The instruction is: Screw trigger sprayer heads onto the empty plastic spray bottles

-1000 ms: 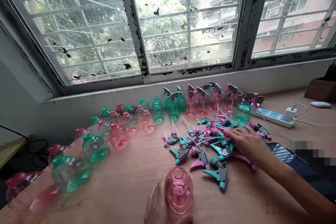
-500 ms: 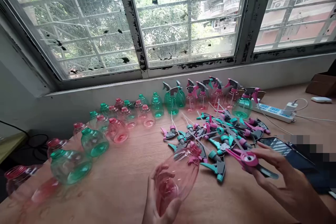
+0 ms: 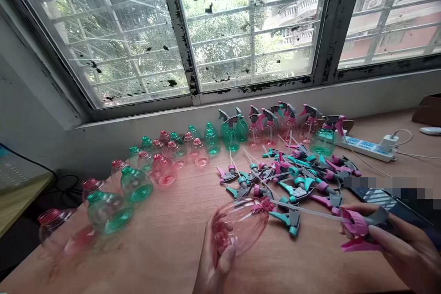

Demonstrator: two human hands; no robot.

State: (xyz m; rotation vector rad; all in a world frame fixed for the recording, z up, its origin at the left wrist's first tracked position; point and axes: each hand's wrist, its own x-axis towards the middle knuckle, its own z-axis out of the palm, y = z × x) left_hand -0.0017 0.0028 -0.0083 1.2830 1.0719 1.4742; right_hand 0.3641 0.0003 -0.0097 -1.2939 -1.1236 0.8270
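My left hand (image 3: 215, 264) grips a clear pink bottle (image 3: 241, 225) by its base, tilted with its threaded neck pointing right. My right hand (image 3: 403, 250) holds a pink and grey spray trigger head (image 3: 361, 229). Its thin white dip tube (image 3: 306, 210) runs left, with its tip at the bottle's neck. Between and behind the hands lies a pile of loose pink and teal trigger heads (image 3: 292, 177) on the wooden table (image 3: 165, 248).
Several empty pink and green bottles (image 3: 138, 183) stand along the table's left side. A row of assembled spray bottles (image 3: 272, 128) lines the wall under the window. A white power strip (image 3: 368, 147) and a dark phone (image 3: 382, 197) lie at the right.
My right hand lifted a pink trigger head out of the pile and drew it right. My left hand raised and tilted the pink bottle, and the tube's tip now meets its neck.
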